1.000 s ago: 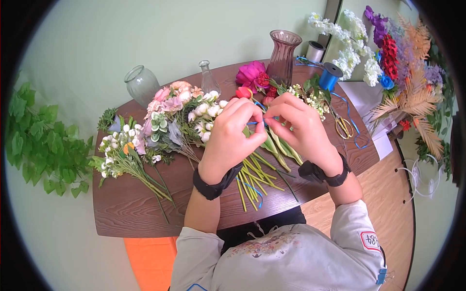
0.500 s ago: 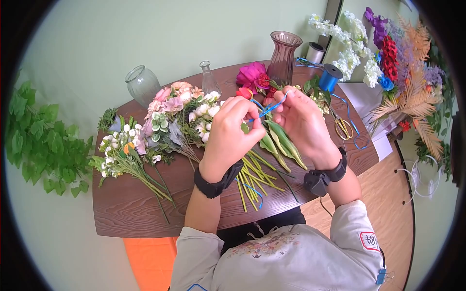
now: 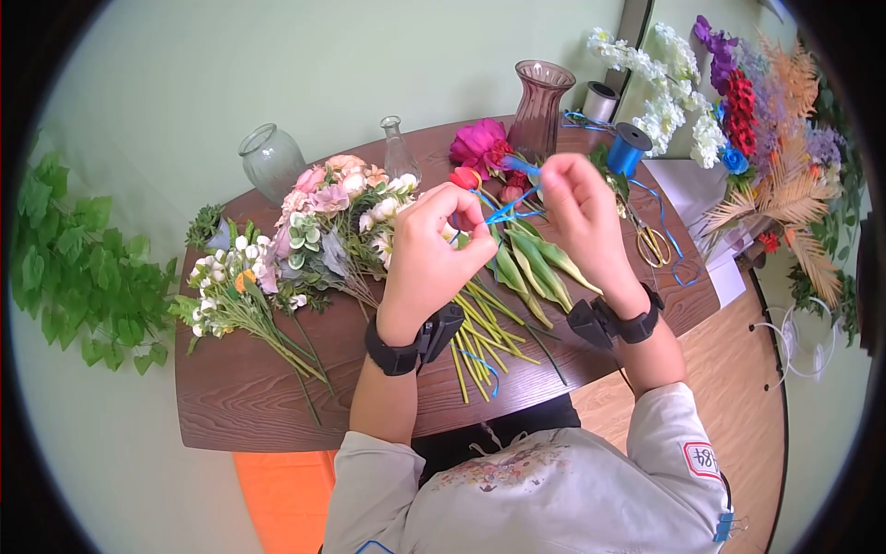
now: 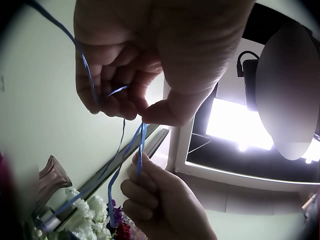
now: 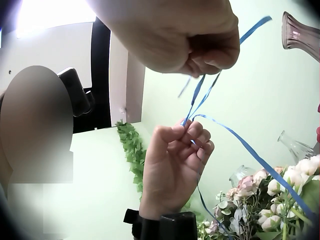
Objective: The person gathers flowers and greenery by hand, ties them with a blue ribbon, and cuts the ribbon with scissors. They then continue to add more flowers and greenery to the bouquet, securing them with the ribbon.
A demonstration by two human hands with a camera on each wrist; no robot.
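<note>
Blue ribbon: thin, flat and smooth, with a few twists. It is up in the air between my hands, over the table.
Left hand: my thumb and a finger pinch the ribbon tight, and my other fingers curl in. The grip is narrow.
Right hand: my fingers bend and pinch strands of the ribbon. This grip is narrow too. One flat ribbon end sticks out past my hand.
Leaves: long, green and pointy, below and between my hands.
Stems: thin, green sticks, spread out like a fan.
Red flower: small and round, near my left fingers.
Table: dark brown, with wavy wood lines.
Tall vase: purple see-through glass, with a wide top and ridges.
Jar: round, clear glass.
Bottle: clear glass, with a skinny neck.
Blue spool: round like a can, behind my right hand.
Scissors: gold loop handles, to the right of my right hand.
</note>
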